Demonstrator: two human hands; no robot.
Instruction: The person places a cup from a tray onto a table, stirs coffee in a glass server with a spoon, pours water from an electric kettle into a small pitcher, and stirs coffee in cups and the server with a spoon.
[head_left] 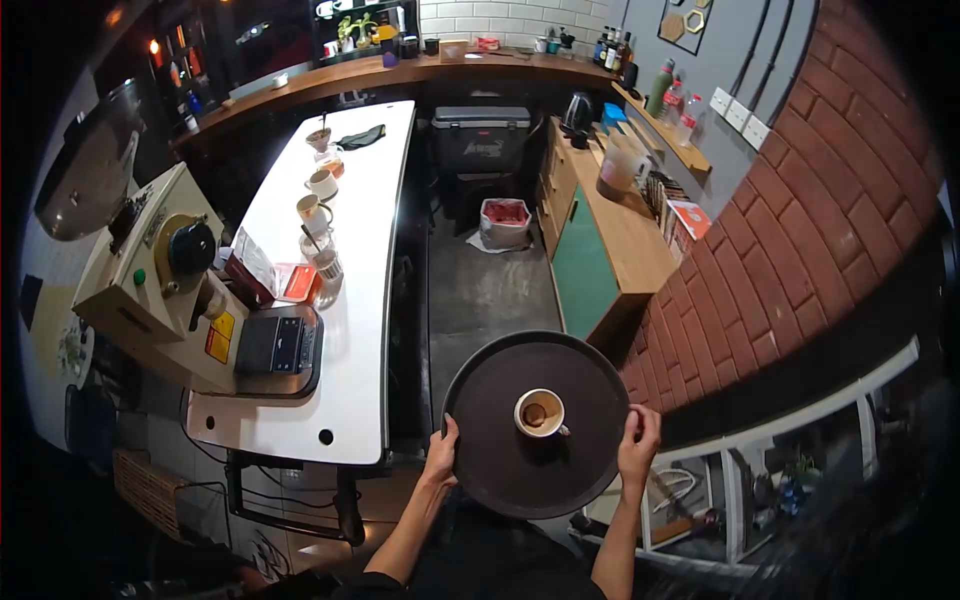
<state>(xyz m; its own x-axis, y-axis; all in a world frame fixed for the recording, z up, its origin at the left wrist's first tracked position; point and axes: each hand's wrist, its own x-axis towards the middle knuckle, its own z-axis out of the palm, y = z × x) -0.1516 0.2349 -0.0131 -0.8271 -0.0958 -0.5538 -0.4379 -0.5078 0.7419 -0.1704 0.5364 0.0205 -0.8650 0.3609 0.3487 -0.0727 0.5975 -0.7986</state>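
A round dark serving tray (500, 470) is held level in front of my body. My left hand (441, 455) grips its left rim, with the thumb on top. On the opposite side, my right hand (638, 440) is closed on the right rim. The fingers under the tray are hidden. Near the middle of the tray stands a white cup (540, 413), upright, with brown residue inside and its handle toward the lower right. Neither hand touches the cup.
To the left, a white table (365, 300) carries a coffee grinder (150, 280), a black scale (275, 345) and several cups. A wooden cabinet (630, 250) and brick wall (780, 230) stand on the right. Ahead, a lined bin (504, 224) sits on the floor before a grey cooler (482, 140).
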